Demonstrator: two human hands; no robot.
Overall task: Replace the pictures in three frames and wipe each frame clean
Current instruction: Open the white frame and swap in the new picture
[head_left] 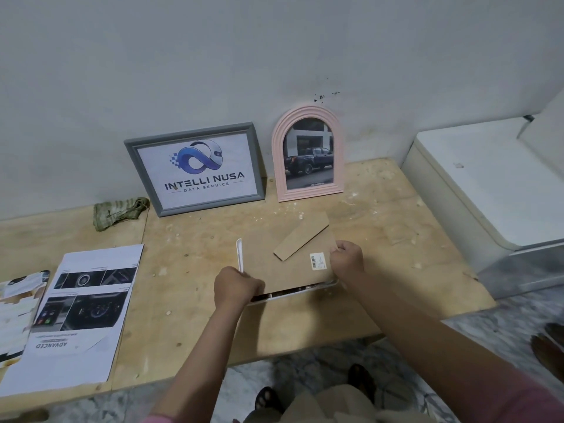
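Nearest the camera, two bare forearms reach forward over the edge of the plywood tabletop (189, 340), with pink sleeve cuffs just showing at the bottom. The left hand (236, 288) is curled into a loose fist at the near left corner of a white frame (293, 293) lying face down, its fingers (254, 286) pressed together over the corner of the brown backing board (274, 264); what exactly they grip underneath cannot be told. The right hand (348, 259) sits at the board's right edge, its fingers pinching that edge just beside a white barcode sticker (318, 261). The board is lifted a little at its near side, so a dark gap opens between it and the frame's rim. A cardboard easel flap (300, 238) sticks up at an angle from the board (the frame's stand).

To the left on the tabletop lie printed sheets (82, 312) showing car interiors, overlapping further pages at the far left edge.

Farther back, a crumpled greenish cloth (117, 210) rests near the wall. Beside it a grey frame (195, 169) with an "Intelli Nusa Data Service" logo leans against the wall, and just to its right stands a pink arched frame (308, 154) holding a picture of a dark pickup truck. A white appliance (476, 181) sits to the right, next to the tabletop.
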